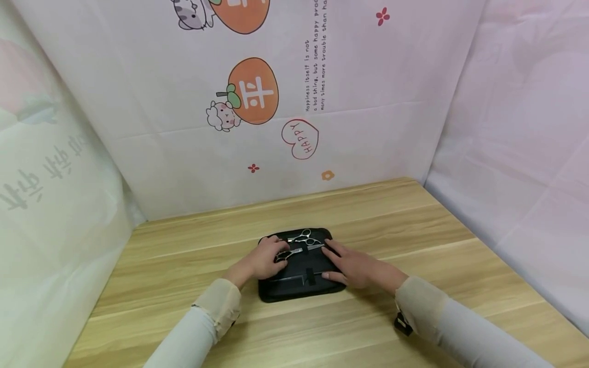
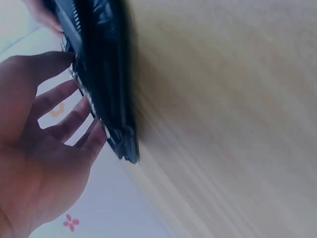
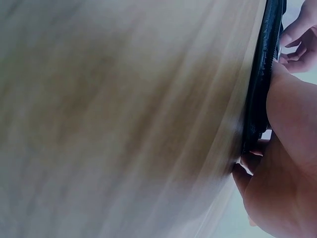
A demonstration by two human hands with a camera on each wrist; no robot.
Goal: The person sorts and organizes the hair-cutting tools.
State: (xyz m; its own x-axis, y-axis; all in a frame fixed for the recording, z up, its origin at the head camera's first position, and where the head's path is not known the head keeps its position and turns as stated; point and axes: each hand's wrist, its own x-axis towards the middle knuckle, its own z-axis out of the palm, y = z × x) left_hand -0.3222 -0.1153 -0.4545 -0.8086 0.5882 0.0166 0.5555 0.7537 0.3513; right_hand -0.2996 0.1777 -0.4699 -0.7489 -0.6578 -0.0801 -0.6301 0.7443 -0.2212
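A black zippered case (image 1: 294,293) lies unfolded on the wooden table, with silver scissors in it. One pair of scissors (image 1: 309,240) is near its far edge. Another pair of scissors (image 1: 294,251) has its handles between the thumb and fingers of my left hand (image 1: 267,258). In the left wrist view those fingers (image 2: 69,119) are spread loosely, tips at the top of the case. My right hand (image 1: 359,267) rests on the case's right side, thumb near the front. A black strap (image 1: 310,276) crosses the lower part of the case, with a thin metal piece beside it.
Around the case spreads a light wood-grain table (image 1: 382,209). White printed cloth (image 1: 368,128) hangs behind its far edge, and more cloth stands at the left (image 1: 60,204) and the right. A small black object (image 1: 403,324) sits under my right cuff.
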